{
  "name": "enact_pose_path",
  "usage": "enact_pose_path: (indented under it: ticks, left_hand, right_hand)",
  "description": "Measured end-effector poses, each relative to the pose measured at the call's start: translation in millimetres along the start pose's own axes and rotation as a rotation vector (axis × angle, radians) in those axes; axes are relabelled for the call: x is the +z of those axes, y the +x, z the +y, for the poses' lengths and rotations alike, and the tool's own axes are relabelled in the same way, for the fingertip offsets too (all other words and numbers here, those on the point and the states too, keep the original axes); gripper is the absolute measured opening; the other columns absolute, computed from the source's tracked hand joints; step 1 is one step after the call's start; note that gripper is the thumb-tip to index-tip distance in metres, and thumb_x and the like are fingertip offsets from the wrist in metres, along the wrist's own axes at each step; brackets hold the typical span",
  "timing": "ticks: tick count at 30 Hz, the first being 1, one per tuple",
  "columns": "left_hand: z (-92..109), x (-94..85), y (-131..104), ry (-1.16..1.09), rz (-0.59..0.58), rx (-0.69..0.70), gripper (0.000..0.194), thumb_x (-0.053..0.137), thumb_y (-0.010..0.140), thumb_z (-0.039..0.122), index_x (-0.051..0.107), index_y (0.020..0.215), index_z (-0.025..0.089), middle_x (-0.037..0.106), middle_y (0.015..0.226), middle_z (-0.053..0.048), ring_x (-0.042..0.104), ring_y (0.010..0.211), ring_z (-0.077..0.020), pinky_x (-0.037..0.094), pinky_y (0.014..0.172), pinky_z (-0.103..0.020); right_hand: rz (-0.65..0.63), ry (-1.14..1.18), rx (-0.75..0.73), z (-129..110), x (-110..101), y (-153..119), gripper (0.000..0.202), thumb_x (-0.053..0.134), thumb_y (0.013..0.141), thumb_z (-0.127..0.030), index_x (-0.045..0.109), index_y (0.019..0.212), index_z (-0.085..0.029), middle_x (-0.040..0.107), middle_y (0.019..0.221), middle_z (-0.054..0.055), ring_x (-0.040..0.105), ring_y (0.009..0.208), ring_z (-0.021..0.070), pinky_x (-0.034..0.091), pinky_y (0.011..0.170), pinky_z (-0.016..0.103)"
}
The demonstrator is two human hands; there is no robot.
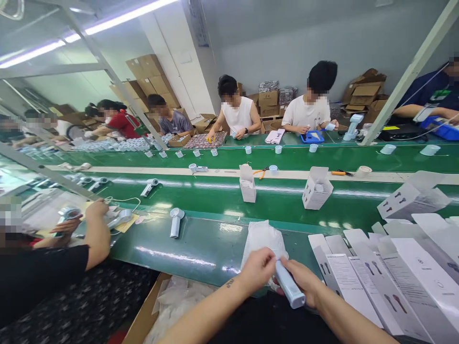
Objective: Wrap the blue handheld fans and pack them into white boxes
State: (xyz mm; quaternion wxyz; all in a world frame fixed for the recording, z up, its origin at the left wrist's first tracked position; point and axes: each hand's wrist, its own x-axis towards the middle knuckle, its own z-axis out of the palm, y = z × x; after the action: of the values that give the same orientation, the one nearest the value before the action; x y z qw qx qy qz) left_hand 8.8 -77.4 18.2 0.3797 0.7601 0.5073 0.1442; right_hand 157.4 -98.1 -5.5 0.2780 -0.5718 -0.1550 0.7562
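A light-blue handheld fan (289, 285) lies tilted before me, its handle end towards my body and its head inside a thin white plastic bag (264, 239). With its fingers pinched at the mouth of the bag, my left hand (258, 265) is closed beside the top of the handle. My right hand (301, 279) wraps round the fan and bag from the right, thumb near the bag's edge. The bag hides the fan's head, and some fingers of my right hand are out of sight beneath.
Several white printed boxes (362, 286) stand at my right. Below left sits a carton of clear bags (179, 301). Another fan (175, 222) lies on the bench. White boxes (317, 191) stand on the green conveyor (215, 191). A co-worker's arm (96, 229) is at left; others sit opposite.
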Motion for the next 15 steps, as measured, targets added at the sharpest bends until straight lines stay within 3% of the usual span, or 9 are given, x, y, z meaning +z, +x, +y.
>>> enact_pose_path:
  ticks: [1, 3, 6, 9, 12, 15]
  left_hand:
    - [3, -7.9, 4, -0.113, 0.019, -0.121, 0.015, 0.044, 0.08, 0.021, 0.056, 0.075, 0.013, 0.056, 0.065, -0.001, 0.05, 0.059, -0.0105, 0.04, 0.056, -0.02]
    - [9, -24.8, 8, -0.24, 0.01, -0.231, 0.013, 0.049, 0.076, 0.021, 0.058, 0.076, 0.012, 0.053, 0.062, 0.001, 0.046, 0.056, -0.0088, 0.036, 0.053, -0.019]
    - [22, -45.6, 9, -0.276, -0.068, -0.213, 0.014, 0.053, 0.071, 0.021, 0.061, 0.078, 0.011, 0.048, 0.059, 0.003, 0.041, 0.053, -0.0073, 0.031, 0.051, -0.018]
    - [38, -56.4, 10, -0.277, -0.151, -0.175, 0.017, 0.052, 0.069, 0.017, 0.063, 0.08, 0.011, 0.046, 0.056, 0.005, 0.038, 0.051, -0.0064, 0.029, 0.049, -0.018]
    - [50, -61.1, 11, -0.256, -0.273, -0.096, 0.015, 0.052, 0.07, 0.015, 0.064, 0.076, 0.011, 0.047, 0.054, 0.004, 0.038, 0.05, -0.0065, 0.029, 0.049, -0.018]
    - [57, -63.7, 13, -0.305, -0.136, 0.024, 0.017, 0.051, 0.078, 0.022, 0.065, 0.077, 0.013, 0.057, 0.07, -0.002, 0.05, 0.066, -0.0106, 0.04, 0.062, -0.021]
  right_hand:
    - [-0.007, -0.121, -0.018, -3, -5, -4, 0.021, 0.052, 0.082, -0.038, 0.047, 0.078, -0.018, 0.059, 0.06, 0.001, 0.058, 0.051, 0.0148, 0.043, 0.046, 0.024]
    - [-0.007, -0.452, -0.13, -11, -17, -19, 0.026, 0.05, 0.084, -0.041, 0.045, 0.071, -0.019, 0.056, 0.059, 0.0, 0.053, 0.049, 0.0124, 0.039, 0.044, 0.022]
    - [0.055, -0.836, -0.338, -27, -30, -49, 0.032, 0.042, 0.087, -0.041, 0.044, 0.064, -0.018, 0.054, 0.056, 0.0, 0.047, 0.047, 0.0095, 0.032, 0.044, 0.02]
    - [0.094, -1.033, -0.412, -42, -33, -77, 0.038, 0.039, 0.088, -0.04, 0.043, 0.058, -0.017, 0.055, 0.054, 0.001, 0.047, 0.049, 0.0097, 0.03, 0.045, 0.021]
    - [0.12, -0.96, -0.406, -51, -34, -94, 0.037, 0.04, 0.088, -0.04, 0.044, 0.059, -0.017, 0.057, 0.054, 0.001, 0.051, 0.05, 0.01, 0.033, 0.046, 0.02]
    - [0.04, -0.692, -0.3, -51, -32, -99, 0.036, 0.04, 0.087, -0.044, 0.048, 0.064, -0.017, 0.058, 0.054, 0.001, 0.054, 0.047, 0.0102, 0.036, 0.044, 0.019]
